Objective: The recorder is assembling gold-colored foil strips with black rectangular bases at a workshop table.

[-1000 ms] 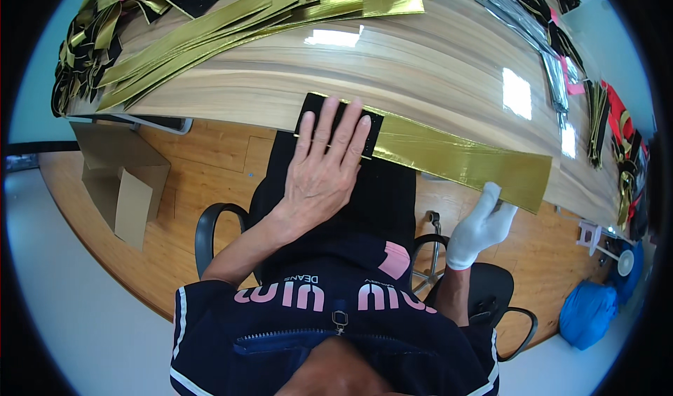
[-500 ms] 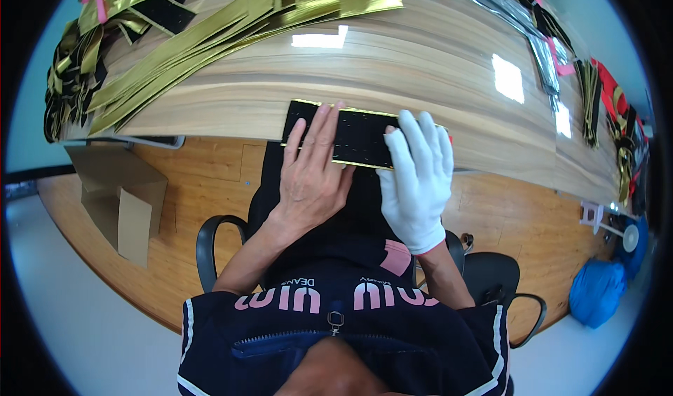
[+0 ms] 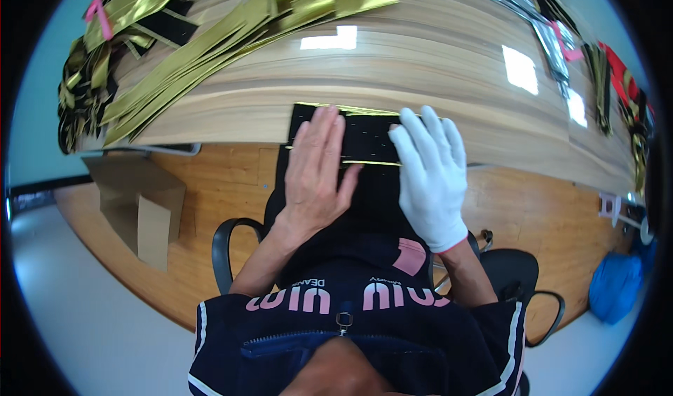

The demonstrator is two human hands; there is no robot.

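Note:
A flat black fabric strip (image 3: 369,133) with shiny gold edges lies along the near edge of the table. My bare left hand (image 3: 317,168) rests palm down on its left part, fingers stretched and side by side, thumb out to the right near the lower gold edge. In a white glove, my right hand (image 3: 431,179) lies with extended fingers over the strip's right end and mostly hides it. Neither hand is closed around the strip.
Long gold strips (image 3: 210,45) fan across the table's left side, beside black-and-gold bundles (image 3: 87,80) with a pink tie (image 3: 102,10). Silver strips (image 3: 522,17) and red pieces (image 3: 620,73) lie at right. Below are a cardboard box (image 3: 137,200), a black chair (image 3: 508,277) and a blue bag (image 3: 615,287).
The fingers of my left hand have drawn closer together on the strip. My right hand still lies at its right end. The whole view has shifted slightly.

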